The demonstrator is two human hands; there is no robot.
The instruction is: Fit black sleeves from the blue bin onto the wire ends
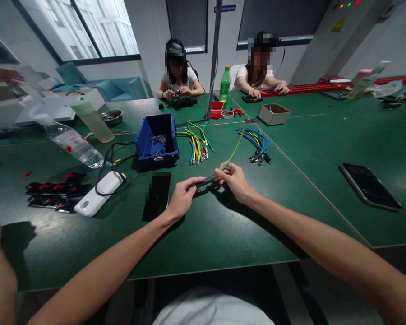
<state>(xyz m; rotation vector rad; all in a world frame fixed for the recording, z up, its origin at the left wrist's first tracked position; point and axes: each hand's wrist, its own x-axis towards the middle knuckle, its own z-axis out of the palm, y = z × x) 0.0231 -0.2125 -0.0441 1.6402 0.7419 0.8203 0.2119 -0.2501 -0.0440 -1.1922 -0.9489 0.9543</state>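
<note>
My left hand [182, 197] pinches one end of a black sleeve [208, 181] between thumb and fingers. At the sleeve's other end, my right hand [235, 181] is closed on a yellow-green wire [237, 150], whose free end points up and away from me. Whether the wire runs inside the sleeve is hidden by my right fingers. Beyond my hands lie a bundle of yellow, green and blue wires [196, 146] with metal ring ends and a second bundle of mostly blue wires [261, 141] with dark ends. A blue bin [157, 158] holds small black pieces.
On the green table, a phone [157, 196] lies by my left forearm and another phone [370, 186] at right. A white power bank [99, 194] with black cable, a tilted clear bottle [72, 142] and black-red packets [54, 189] are left. Two people sit opposite; a pole [215, 58] stands mid-table.
</note>
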